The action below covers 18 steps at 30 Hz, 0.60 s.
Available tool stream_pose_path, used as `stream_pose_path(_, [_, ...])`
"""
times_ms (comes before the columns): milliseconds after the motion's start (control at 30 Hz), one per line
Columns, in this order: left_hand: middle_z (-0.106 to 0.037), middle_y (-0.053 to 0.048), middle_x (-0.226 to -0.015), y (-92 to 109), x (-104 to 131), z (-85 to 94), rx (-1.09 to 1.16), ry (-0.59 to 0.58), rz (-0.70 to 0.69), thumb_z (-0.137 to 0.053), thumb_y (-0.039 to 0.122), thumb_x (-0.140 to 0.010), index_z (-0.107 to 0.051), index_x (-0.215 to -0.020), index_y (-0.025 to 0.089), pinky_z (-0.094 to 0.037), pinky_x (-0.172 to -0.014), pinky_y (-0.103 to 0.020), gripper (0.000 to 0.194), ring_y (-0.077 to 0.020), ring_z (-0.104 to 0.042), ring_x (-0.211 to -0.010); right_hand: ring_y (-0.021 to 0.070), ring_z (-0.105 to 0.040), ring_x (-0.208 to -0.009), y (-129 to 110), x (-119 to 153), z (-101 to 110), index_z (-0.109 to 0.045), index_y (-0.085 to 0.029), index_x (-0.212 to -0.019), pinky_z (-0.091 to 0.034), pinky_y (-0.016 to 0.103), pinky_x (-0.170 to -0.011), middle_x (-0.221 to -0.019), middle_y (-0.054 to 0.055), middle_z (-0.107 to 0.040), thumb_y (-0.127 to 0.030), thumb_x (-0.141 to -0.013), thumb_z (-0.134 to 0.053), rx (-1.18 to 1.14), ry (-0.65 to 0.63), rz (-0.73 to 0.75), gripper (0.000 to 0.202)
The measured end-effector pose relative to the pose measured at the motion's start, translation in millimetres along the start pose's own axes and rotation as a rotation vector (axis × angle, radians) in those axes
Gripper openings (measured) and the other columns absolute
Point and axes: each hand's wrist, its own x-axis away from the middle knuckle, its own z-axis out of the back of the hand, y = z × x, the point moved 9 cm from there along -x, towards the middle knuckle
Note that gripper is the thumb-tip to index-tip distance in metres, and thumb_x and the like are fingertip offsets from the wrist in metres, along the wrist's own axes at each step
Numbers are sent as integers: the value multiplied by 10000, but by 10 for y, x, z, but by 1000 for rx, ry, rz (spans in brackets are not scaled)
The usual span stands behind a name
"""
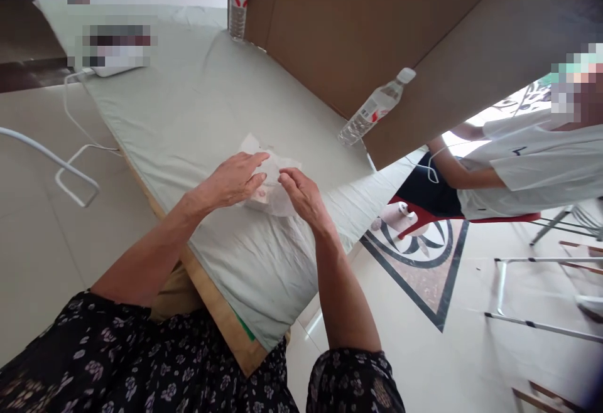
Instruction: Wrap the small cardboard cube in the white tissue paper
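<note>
The crumpled sheet (273,204) on the bench (219,312) is whitish, translucent. At its nine o'clock, left hand (230,177) is spread; at four, right hand (305,198) has unclear grip.

The left hand (235,177) and right hand (305,198) were held, slightly apart, over a crumpled translucent sheet (281,206) on a surface (155,112) covered with pale green cloth. A brown cardboard panel (325,30) was flanked by two clear bottles (374,108), marked with red. To the right, a red seat (506,217) was occupied by a white-shirted person (541,162).
</note>
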Motion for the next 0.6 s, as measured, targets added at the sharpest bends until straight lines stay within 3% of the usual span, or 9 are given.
stream_pose_path(67, [-758,-142,-1166,-125,23,-64,-3,-93,94,-409,420,-987,-556,-1446,121,-530,-947,-421,567,-295,-691,-1095,225,-695,-993,-7,92,-29,-694,-218,-1147,-510,373,-920,-1051,66,-765,-619,-985,-504,-65,-34,-16,473])
stream_pose_path(133, [-768,-105,-1005,-206,101,-16,51,-108,143,-347,501,-1017,-618,-1376,144,-528,-858,-381,574,-270,-712,-938,208,-703,-965,-72,235,-38,-688,-221,-1201,-515,361,-928,-994,49,-768,-631,-1003,-505,-163,-84,11,491])
stream_pose_path(200, [-752,-61,-891,-230,210,51,141,-112,144,-299,555,-1034,-679,-1251,185,-516,-793,-336,574,-229,-705,-822,189,-709,-936,-168,420,-129,-698,-229,-1223,-513,346,-936,-925,26,-767,-604,-1029,-498,-233,-228,49,467])
stream_pose_path(300, [-734,-43,-828,-266,408,-99,119,-323,161,-320,511,-1023,-705,-1135,203,-499,-709,-323,505,-219,-698,-734,181,-715,-911,-233,712,-366,-733,-223,-1172,-519,324,-874,-944,29,-781,-508,-1034,-541,-200,-487,62,371])
stream_pose_path(367, [-738,-60,-847,-300,493,-193,-45,-377,152,-439,434,-963,-696,-1182,197,-505,-739,-358,412,-267,-710,-812,176,-703,-864,-194,805,-450,-751,-213,-1111,-515,308,-795,-978,39,-788,-420,-1011,-588,-118,-526,49,282])
stream_pose_path(433, [-746,-100,-964,-288,525,-248,-141,-336,112,-516,383,-917,-669,-1248,177,-529,-813,-405,419,-306,-712,-920,163,-676,-784,-137,781,-429,-756,-210,-1052,-507,298,-734,-932,33,-782,-357,-992,-601,-57,-437,31,222])
stream_pose_path(500, [-720,-153,-1162,-231,535,-252,-188,-231,45,-579,356,-883,-643,-1286,165,-537,-936,-455,450,-342,-683,-1096,168,-667,-766,-99,682,-322,-748,-208,-1044,-526,309,-739,-892,33,-766,-330,-980,-603,-8,-258,25,199])
stream_pose_path(600, [-608,-189,-1445,-153,575,-269,-197,-125,-40,-671,360,-838,-548,-1401,165,-460,-1133,-511,608,-380,-540,-1386,246,-695,-1059,-133,524,-227,-697,-199,-1221,-556,403,-950,-1173,104,-754,-321,-915,-689,128,-23,90,329])
